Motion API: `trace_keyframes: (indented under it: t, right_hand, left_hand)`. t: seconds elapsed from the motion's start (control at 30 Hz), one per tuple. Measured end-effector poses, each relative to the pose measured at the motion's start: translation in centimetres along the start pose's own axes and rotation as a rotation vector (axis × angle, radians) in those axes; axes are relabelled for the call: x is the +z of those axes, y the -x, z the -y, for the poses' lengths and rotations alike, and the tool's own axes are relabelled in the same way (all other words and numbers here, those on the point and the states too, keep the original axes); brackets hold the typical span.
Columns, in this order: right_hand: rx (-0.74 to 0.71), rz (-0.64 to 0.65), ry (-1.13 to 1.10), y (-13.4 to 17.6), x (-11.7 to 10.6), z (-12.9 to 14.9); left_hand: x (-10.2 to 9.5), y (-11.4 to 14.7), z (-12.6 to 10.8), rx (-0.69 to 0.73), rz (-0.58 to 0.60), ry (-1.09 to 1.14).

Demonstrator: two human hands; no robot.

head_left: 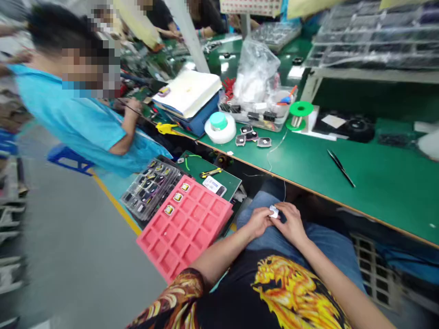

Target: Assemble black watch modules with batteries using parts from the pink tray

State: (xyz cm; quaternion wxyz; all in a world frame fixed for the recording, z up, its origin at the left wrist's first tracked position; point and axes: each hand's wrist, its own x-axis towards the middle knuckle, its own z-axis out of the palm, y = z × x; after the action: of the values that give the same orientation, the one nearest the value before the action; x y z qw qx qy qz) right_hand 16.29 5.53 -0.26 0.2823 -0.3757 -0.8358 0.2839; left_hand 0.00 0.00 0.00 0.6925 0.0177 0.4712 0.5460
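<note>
Nearest you: your black T-shirt (295,292) with its yellow-orange print, then your jeans (329,242). Over your lap, your left hand (259,223) and right hand (291,224) meet around a small whitish part (273,211); fingers narrow, both sets pinching it. Details of the part too blurred to read. It sits above your thighs, just off the bench edge.

To your left, a pink foam tray (219,219) lies tilted in view; three of its pockets, in the far-left row, hold white-and-yellow pieces (177,197). Beside it, a stack of clear compartment trays (147,189) with dark parts. Behind the foam tray, a yellow utility knife (211,172) and a white labelled device (213,184) on a small green surface.

On the green bench (387,192) ahead: black tweezers (341,169) to the right, green spool (301,116) of wire, a white roll (220,130) with a teal cap, a cluster of dark cased units (252,136). Farther left, a co-worker in a blue shirt (72,123) holds a thin dark tool.
</note>
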Motion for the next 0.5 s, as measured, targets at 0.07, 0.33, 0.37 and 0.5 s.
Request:
trace_keyframes:
  t: [0.07,0.33,0.37,0.5]
  right_hand:
    - [-0.021,0.004,0.007,-0.7,0.1,0.1]
    - [-0.037,0.063,0.074,-4.3,-0.5,1.9]
    - [-0.033,0.074,0.079,-4.7,-0.6,2.3]
    - [0.004,0.088,0.048,-5.7,-1.3,3.6]
  left_hand:
    - [0.1,0.1,-0.4,0.024,-0.009,0.022]
    - [1.0,0.3,-2.9,0.085,-0.060,0.067]
    - [1.1,0.4,-3.3,0.095,-0.070,0.064]
    - [1.3,1.1,-6.0,0.147,-0.081,0.055]
